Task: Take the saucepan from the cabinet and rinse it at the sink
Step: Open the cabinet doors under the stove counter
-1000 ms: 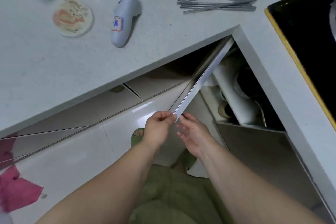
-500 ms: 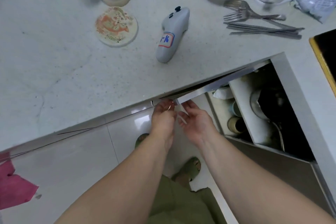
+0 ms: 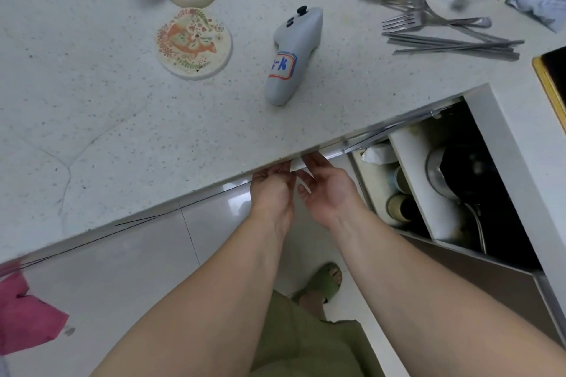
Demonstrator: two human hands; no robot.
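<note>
Both hands at door edge (image 3: pixel 343 148) under surface (image 3: pixel 122 131); left hand (image 3: pixel 272 190) and right hand (image 3: pixel 329 190) fingertips hidden, grip unclear. Saucepan (image 3: pixel 441 173) half hidden in cabinet (image 3: pixel 477 180). Door swung closer to surface than before.

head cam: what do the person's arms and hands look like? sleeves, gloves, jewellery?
Both forearms are bare as far as the frame shows, no sleeve in view. The left hand and right hand are bare: no gloves, watch or bracelet visible. Fingertips are hidden under the countertop edge, so rings can't be ruled out.

Speckled matt stone countertop (image 3: pixel 92 119), shiny metal forks (image 3: pixel 428 21), glossy floor tiles (image 3: pixel 122 269).
</note>
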